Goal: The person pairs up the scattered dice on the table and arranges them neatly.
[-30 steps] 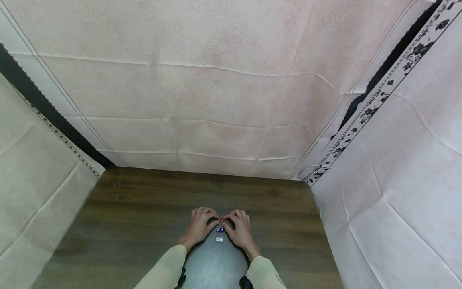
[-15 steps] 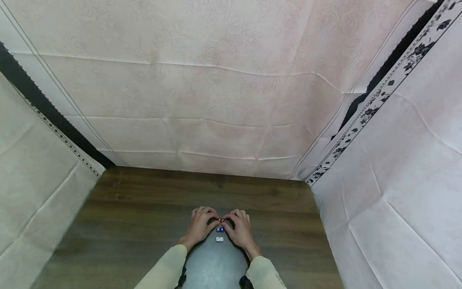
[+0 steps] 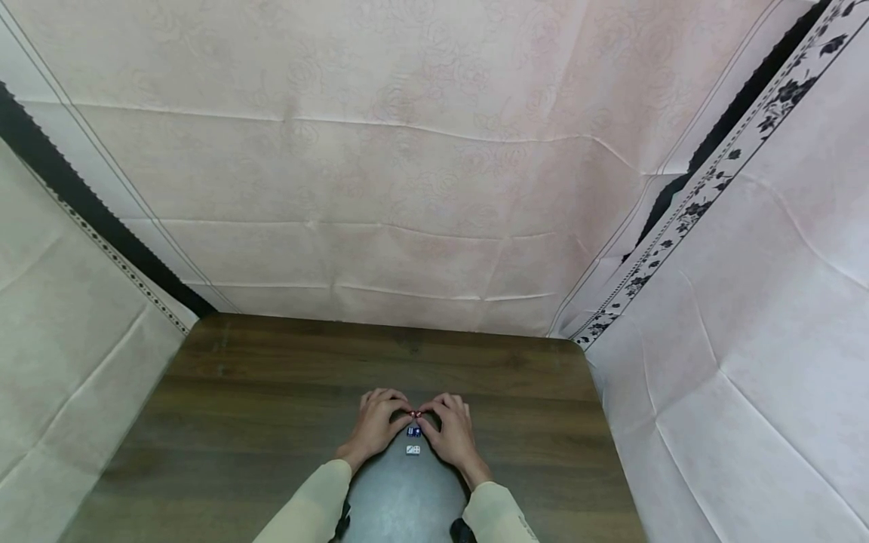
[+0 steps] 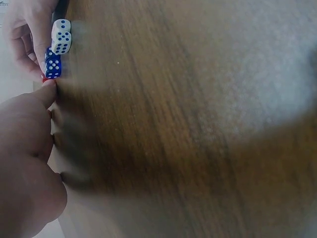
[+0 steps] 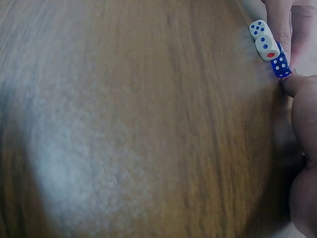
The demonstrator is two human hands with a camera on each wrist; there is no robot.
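Two small red dice point(image 3: 416, 414) lie side by side on the wooden table, between the fingertips of both hands. My left hand point(image 3: 376, 424) pinches the left one with thumb and index finger, while my right hand point(image 3: 452, 430) does the same from the right. Just nearer to me sits a pair of blue dice point(image 3: 414, 432) with white dots, and nearer still a pair of white dice point(image 3: 413, 450). In the left wrist view the white dice point(image 4: 61, 37) partly overlap the blue dice point(image 4: 53, 64); fingers mostly hide the red ones. The right wrist view shows the white dice point(image 5: 264, 40) again.
The wooden table point(image 3: 271, 377) extends to both sides of the arms, with a pale glare patch point(image 3: 410, 498) between the forearms. Light patterned cloth point(image 3: 421, 188) hangs behind the far edge, and further cloth panels point(image 3: 760, 317) stand at the sides.
The two red dice have drawn slightly closer together between the fingertips. Both hands otherwise keep their places, and the blue and white dice have not moved.
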